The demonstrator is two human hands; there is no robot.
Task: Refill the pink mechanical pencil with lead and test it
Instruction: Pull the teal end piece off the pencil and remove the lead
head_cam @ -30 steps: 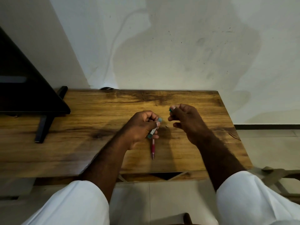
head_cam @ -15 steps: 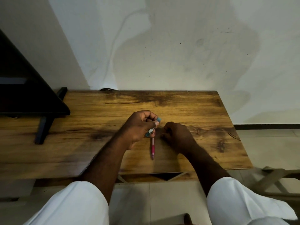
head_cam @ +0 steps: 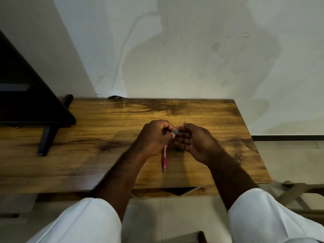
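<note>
Over the wooden table, the left hand pinches the pink pencil, tip toward the person. The right hand looks loosely curled beside its teal top; its grip is unclear.

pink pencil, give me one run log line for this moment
left hand: holds pink pencil, tip toward the person | right hand: fingers at its teal top end | small teal thing on table

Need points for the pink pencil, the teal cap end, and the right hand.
pink pencil [head_cam: 165, 159]: head view, on the pink grip section below the left hand.
teal cap end [head_cam: 175, 132]: head view, on the pencil's top end.
right hand [head_cam: 196, 140]: head view, on the palm.
</note>
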